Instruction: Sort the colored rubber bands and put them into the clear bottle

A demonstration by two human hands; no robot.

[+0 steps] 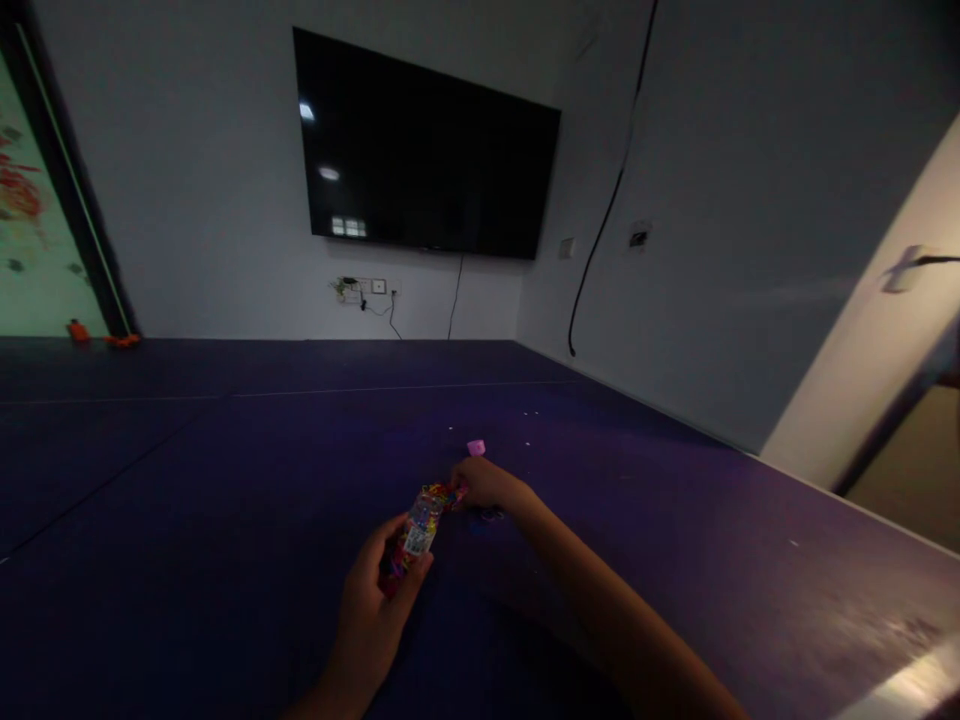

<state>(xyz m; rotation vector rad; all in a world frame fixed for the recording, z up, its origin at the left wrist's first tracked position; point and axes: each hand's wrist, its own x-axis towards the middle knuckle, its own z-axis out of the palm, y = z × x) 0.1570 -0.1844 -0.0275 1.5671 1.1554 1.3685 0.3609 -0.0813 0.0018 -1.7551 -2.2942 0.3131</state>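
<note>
My left hand (pixel 382 580) is wrapped round a small clear bottle (pixel 421 520) with a white label, tilted with its mouth away from me and to the right. Through its wall show many small multicoloured bands. More of these colourful bands (pixel 444 494) bunch at the mouth, where the fingers of my right hand (pixel 484 482) are closed on them. Just beyond the right hand, a pink cap (pixel 476 447) lies on the dark purple floor (pixel 300 450). A few loose bands (pixel 491 515) lie under the right wrist.
Tiny white specks (pixel 527 443) dot the floor beyond the cap. A large television (pixel 427 150) hangs on the far wall above sockets and cables. A black cable (pixel 600 235) hangs down the right wall. Orange objects (pixel 78 330) lie at the far left.
</note>
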